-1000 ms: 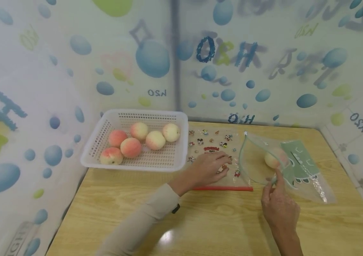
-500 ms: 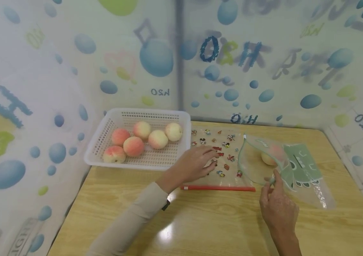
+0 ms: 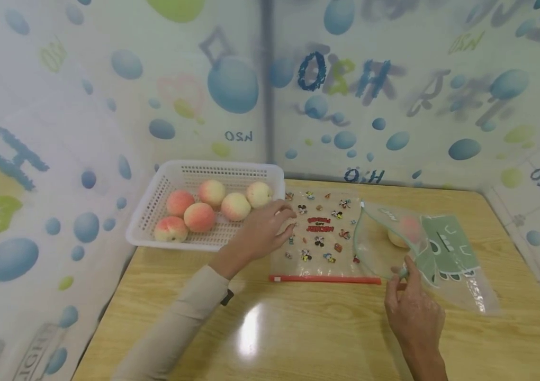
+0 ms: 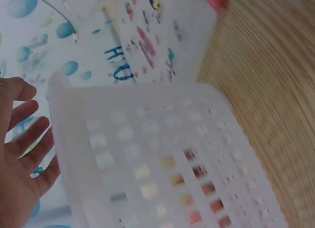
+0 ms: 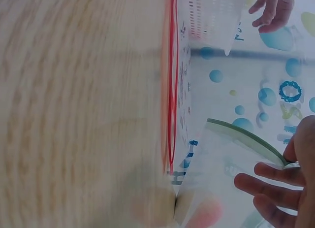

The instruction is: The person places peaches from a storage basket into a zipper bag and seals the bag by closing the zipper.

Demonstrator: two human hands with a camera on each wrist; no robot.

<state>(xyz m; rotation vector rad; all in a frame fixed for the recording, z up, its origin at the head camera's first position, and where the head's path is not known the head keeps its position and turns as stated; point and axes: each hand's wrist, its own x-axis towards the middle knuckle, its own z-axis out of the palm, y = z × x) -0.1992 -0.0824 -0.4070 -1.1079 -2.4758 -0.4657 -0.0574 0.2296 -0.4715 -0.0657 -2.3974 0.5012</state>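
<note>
The person's right hand (image 3: 415, 309) is clamped on the green-edged mouth of a clear zip bag (image 3: 452, 244), thumb and fingers pinching the rim, which gapes toward the left hand's side. Just beyond those fingertips, seen through the film, a peach (image 3: 397, 238) lies in the bag; the bag's green cartoon print spreads out to the right of the pinch. The left hand (image 3: 265, 230) holds nothing: its fingers are gently bent and apart, poised over the near right part of a white plastic basket (image 3: 222, 165), and from the right wrist's side I can see it is above the basket, not touching it. Left of that hand and farther back, six peaches (image 3: 199, 217) sit in the basket. Between the two hands a second clear bag (image 3: 319, 227), scattered with little cartoon figures, lies flat on the wooden table (image 3: 327, 328), its red zip strip (image 3: 324, 279) running along the edge nearest the person. A pale sleeve (image 3: 170, 317) covers the forearm behind the left hand.
</note>
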